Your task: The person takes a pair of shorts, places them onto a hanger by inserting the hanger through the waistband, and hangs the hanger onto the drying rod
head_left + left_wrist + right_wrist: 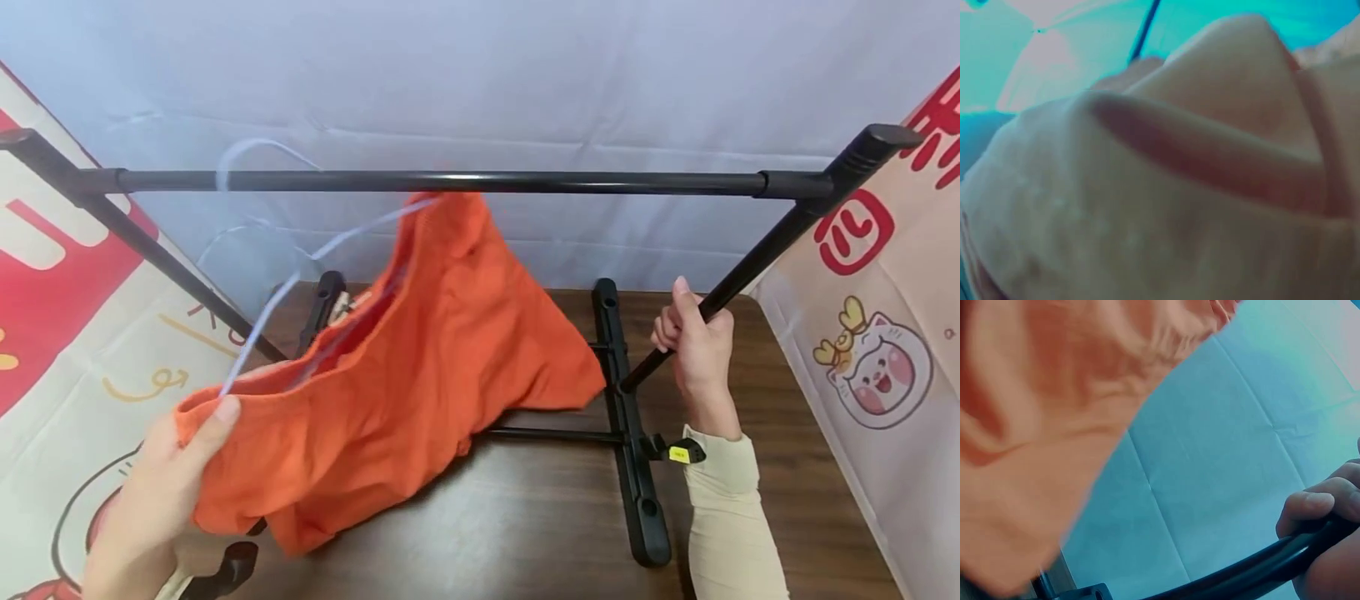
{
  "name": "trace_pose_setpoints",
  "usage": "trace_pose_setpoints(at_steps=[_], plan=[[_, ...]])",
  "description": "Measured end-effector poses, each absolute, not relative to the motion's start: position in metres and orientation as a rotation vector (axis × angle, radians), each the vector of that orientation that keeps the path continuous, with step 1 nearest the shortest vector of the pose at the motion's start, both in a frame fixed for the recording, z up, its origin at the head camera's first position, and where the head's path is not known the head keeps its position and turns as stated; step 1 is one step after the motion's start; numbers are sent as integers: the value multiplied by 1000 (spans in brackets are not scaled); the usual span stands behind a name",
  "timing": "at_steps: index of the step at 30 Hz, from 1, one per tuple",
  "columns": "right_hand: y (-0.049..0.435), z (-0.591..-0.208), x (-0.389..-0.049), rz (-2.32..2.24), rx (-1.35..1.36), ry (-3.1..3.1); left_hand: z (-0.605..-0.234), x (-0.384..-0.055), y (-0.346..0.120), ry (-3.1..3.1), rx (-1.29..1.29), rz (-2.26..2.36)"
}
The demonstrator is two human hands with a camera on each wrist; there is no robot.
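My left hand [161,475] pinches one end of the waistband of a pair of orange shorts [390,375], thumb on the outer face. A pale, thin hanger [273,304] runs from that hand into the open waist. Its blurred hook overlaps the bar [525,182] of a black rack at the left. The shorts slant up to the right, their far corner close under the bar. My right hand [697,342] grips the rack's right post [757,254]; the right wrist view shows fingers curled round it. Blurred cloth [1147,206] fills most of the left wrist view.
The rack's right foot [633,467] rests on a dark wooden table [465,517], joined by a thin crossbar [558,434]. A pale curtain [480,83] hangs behind. Printed panels stand at the left [45,333] and right [870,358].
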State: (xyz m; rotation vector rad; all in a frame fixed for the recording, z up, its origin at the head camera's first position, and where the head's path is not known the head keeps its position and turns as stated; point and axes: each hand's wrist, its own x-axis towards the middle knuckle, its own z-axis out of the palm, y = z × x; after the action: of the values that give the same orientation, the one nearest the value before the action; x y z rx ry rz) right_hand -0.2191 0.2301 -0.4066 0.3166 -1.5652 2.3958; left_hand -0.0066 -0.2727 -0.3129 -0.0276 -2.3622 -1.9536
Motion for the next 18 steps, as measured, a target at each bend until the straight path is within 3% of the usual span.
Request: trace_pose_setpoints(at_steps=[13, 18], plan=[[229, -409, -217, 2403, 310, -1553, -294, 11, -301, -2129, 653, -1496], [230, -407, -218, 2413, 317, -1554, -289, 5, -305, -2079, 733, -1350]])
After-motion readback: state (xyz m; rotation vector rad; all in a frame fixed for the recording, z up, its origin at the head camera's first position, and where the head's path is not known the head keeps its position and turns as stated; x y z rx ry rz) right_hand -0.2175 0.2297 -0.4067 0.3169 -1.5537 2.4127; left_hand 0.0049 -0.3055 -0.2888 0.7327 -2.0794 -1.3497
